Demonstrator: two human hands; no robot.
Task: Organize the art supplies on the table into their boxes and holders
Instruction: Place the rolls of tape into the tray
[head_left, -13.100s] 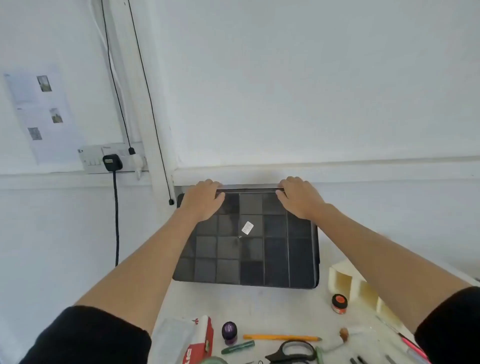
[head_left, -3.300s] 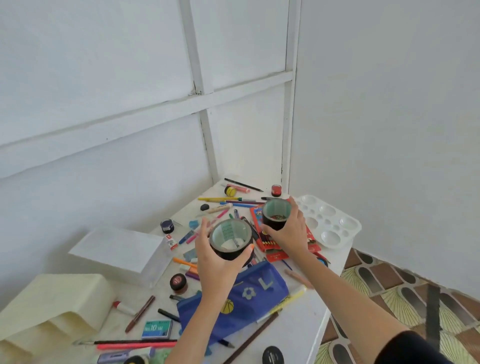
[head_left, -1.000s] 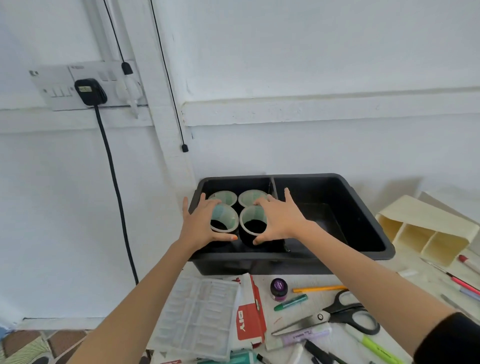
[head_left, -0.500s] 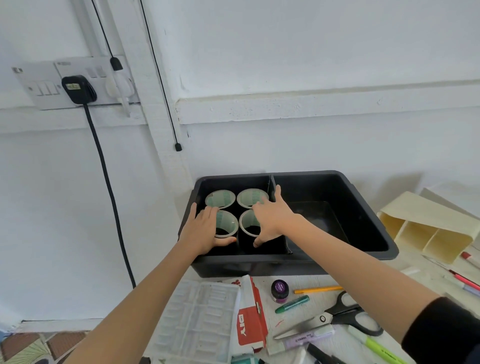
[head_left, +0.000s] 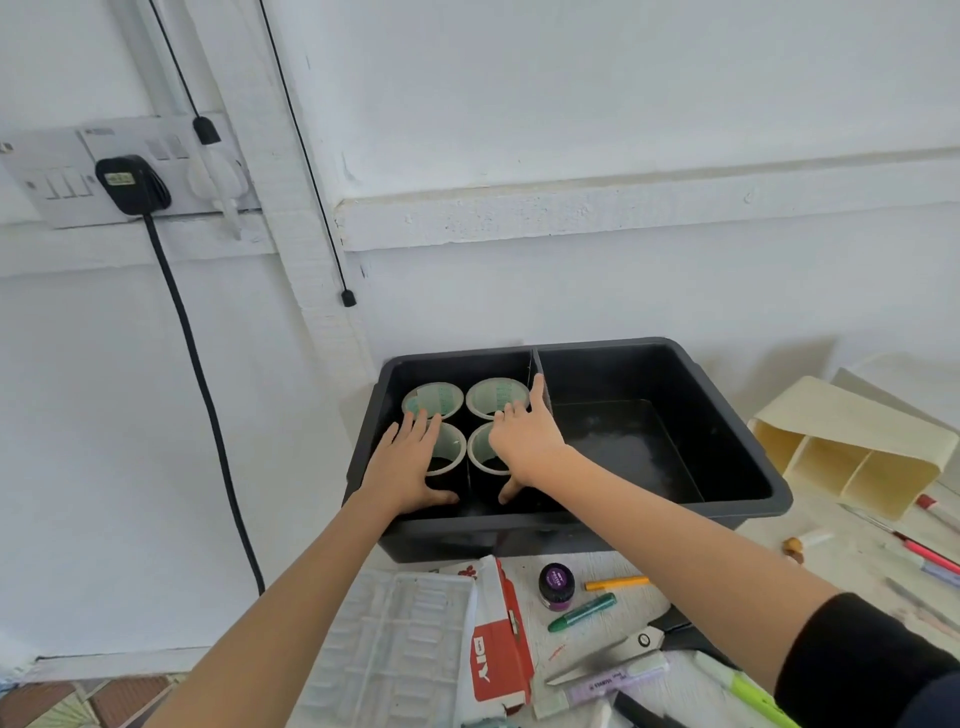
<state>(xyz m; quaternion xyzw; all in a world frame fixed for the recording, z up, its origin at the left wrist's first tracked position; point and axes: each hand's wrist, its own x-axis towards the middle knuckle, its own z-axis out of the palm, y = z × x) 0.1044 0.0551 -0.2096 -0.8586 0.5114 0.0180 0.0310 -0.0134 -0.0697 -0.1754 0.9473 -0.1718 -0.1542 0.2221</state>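
Observation:
A black two-compartment box (head_left: 727, 506) stands against the wall. Its left compartment holds several black tape rolls standing on end: two at the back (head_left: 434, 397) (head_left: 493, 396) and two at the front (head_left: 451, 453) (head_left: 480, 460). My left hand (head_left: 408, 467) lies over the front-left roll, fingers straight, thumb down its near side. My right hand (head_left: 524, 441) covers the front-right roll the same way, with its fingertips reaching the divider. The right compartment has nothing in it.
A cream divided holder (head_left: 852, 447) lies on its side to the right of the box. In front of the box are a purple paint jar (head_left: 557, 584), an orange pencil (head_left: 615, 583), a green glitter pen (head_left: 582, 619), scissors (head_left: 623, 649), a red box (head_left: 498, 649) and a clear tray (head_left: 395, 654). A black cable (head_left: 197, 384) hangs at the left.
Both hands have sunk lower into the left compartment with the two front rolls, and their fingers now lie flatter over the rolls' tops.

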